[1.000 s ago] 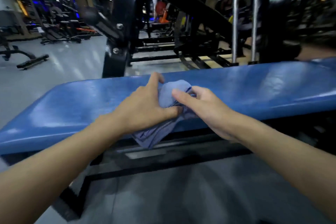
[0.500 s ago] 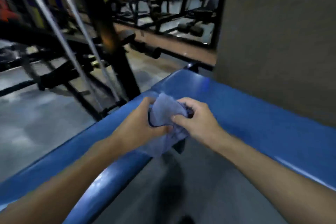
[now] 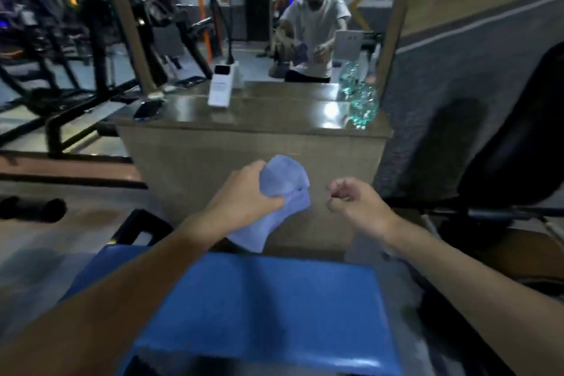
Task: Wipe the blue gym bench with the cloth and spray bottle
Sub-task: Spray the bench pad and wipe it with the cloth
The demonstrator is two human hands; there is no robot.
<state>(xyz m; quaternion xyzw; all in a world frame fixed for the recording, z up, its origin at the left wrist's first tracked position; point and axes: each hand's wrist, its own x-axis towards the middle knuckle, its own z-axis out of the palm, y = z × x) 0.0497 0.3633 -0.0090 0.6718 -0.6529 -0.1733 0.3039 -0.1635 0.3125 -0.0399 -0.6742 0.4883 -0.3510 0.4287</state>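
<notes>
The blue gym bench (image 3: 274, 308) fills the lower middle of the view, its padded end pointing at a low counter. My left hand (image 3: 244, 197) is raised above the bench's far end and grips a bunched pale blue cloth (image 3: 282, 186), whose tail hangs down toward the pad. My right hand (image 3: 355, 203) hovers just right of the cloth, fingers curled shut with nothing in them. A clear greenish bottle (image 3: 363, 104) stands at the counter's right end; whether it has a spray head is too blurred to tell.
A low tan counter (image 3: 244, 149) with a mirror (image 3: 250, 18) behind it stands straight ahead. On it are a white box (image 3: 221, 90) and a dark phone (image 3: 148, 109). Black machine frames (image 3: 61, 76) stand left, and a black padded seat (image 3: 518, 146) right.
The view swung from the bench's side to its end, now facing the counter and mirror. My right hand let go of the cloth and moved right; the left hand keeps it.
</notes>
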